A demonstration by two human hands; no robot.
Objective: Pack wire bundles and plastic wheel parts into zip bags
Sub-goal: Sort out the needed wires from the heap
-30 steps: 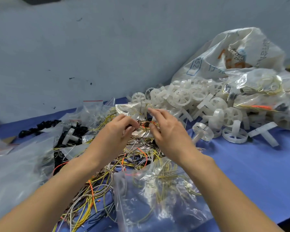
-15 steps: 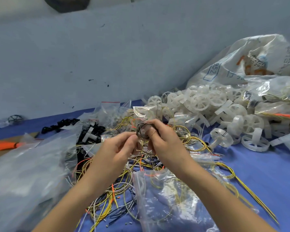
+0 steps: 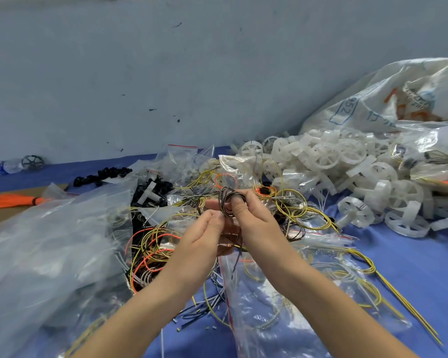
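A small coil of dark brown wire (image 3: 226,201) sits in my right hand (image 3: 254,218), wound round the fingers with the thumb pressing on it. My left hand (image 3: 204,233) pinches the loose end of that wire just left of the coil. Below my hands lies a clear zip bag (image 3: 282,301) with yellow wire loops inside. Loose yellow, orange and grey wires (image 3: 153,249) are tangled on the blue table (image 3: 411,267). White plastic wheel parts (image 3: 326,156) are heaped at the right rear.
A large clear plastic sheet (image 3: 49,254) covers the left side. Small zip bags (image 3: 181,161) and black parts (image 3: 101,174) lie behind the wires. A big white sack (image 3: 398,104) leans against the grey wall. An orange bundle (image 3: 8,200) lies far left.
My hands rose from the pile with the dark wire, and the coil is now wound tighter round my right fingers. The camera view shifted left and down.
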